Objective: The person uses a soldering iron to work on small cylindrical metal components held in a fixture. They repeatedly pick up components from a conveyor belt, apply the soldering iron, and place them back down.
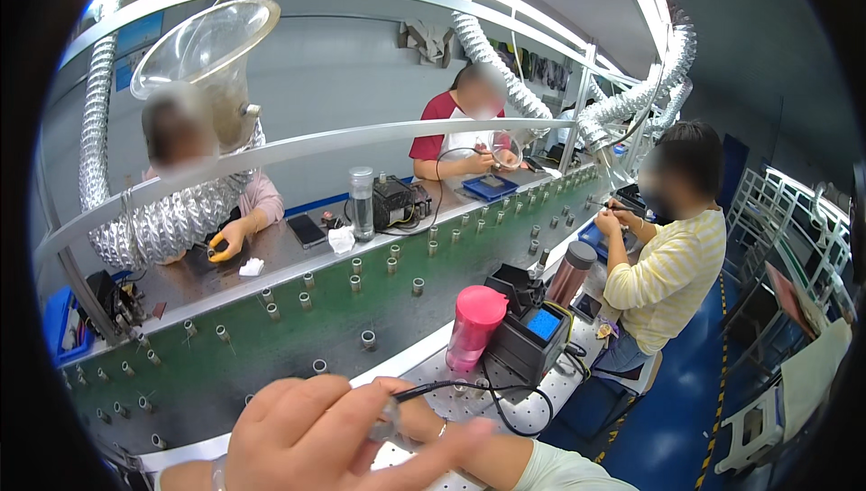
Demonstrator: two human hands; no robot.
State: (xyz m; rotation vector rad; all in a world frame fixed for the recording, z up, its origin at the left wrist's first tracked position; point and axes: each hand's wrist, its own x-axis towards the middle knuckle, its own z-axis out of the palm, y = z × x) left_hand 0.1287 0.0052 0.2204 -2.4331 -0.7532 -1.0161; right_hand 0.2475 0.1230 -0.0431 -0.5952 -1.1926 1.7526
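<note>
My left hand [302,432] is large in the near foreground, fingers curled and thumb stretched to the right. A small, shiny, blurred piece [390,414] shows by its fingers; its kind cannot be made out. Behind it, mostly hidden, my right hand [417,417] is closed round a soldering iron [410,393], of which only the black cord end shows. The cord loops right to a black soldering station [532,333] with a blue sponge. Left of the station stands a pink-lidded bottle [476,329]. Small metal cylinders [368,339] stand on the green conveyor belt [307,329] beyond my hands.
A white perforated worktop [433,369] borders the belt. A brown tumbler [571,273] and phone [586,307] lie toward a co-worker in yellow stripes [672,247]. Two more people sit across the belt. A metal rail [316,144] and silver ducts [171,220] cross above.
</note>
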